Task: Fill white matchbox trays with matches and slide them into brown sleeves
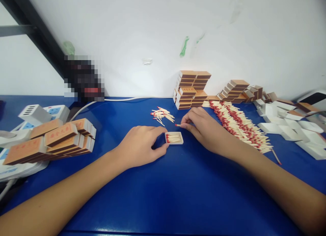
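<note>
A small white matchbox tray [174,143] lies on the blue table, with red-tipped matches [173,138] laid side by side inside it. Thumb and fingers of my left hand [142,144] grip the tray at its left end. Just beyond its right end, my right hand [198,125] pinches a single match [177,125], its red head pointing left. A loose little heap of matches [163,114] lies behind the tray. To the right of my right hand spreads a long, thick row of matches [239,125].
Closed matchboxes are stacked [192,90] against the wall, with another leaning stack [234,90] beside it. White empty trays [287,122] are piled at the right. More matchboxes [61,137] rest on power strips [56,112] at the left, and a white cable [127,99] runs along the wall.
</note>
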The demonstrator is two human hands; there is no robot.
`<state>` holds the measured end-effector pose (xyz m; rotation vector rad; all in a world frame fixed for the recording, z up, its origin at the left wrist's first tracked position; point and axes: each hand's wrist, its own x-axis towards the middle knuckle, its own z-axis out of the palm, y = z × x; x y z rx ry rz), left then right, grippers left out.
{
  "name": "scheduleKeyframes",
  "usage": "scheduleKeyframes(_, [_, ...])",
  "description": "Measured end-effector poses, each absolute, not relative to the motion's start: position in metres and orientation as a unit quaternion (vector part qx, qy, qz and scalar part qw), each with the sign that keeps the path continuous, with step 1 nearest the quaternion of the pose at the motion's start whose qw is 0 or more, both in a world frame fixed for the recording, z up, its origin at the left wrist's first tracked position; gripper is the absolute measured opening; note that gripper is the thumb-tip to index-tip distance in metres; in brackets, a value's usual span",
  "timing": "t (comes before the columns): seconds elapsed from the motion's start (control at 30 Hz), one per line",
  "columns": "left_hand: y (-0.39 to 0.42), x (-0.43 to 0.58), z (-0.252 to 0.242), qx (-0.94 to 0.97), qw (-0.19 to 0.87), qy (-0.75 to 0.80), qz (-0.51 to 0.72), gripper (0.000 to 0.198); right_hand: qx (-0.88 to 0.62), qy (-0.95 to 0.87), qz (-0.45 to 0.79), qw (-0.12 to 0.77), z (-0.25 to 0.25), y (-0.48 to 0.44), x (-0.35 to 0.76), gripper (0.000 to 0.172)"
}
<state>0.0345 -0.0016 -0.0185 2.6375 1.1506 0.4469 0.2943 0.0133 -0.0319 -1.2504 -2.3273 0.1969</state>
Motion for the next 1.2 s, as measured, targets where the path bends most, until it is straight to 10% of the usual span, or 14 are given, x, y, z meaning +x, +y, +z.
scheduleKeyframes(1.2, [-0.001,0.033,-0.019,0.900,0.138,0.379,0.166,0.029,-0.570,-0.795,0.110,0.175,-0.025,0.011,0.282,0.019])
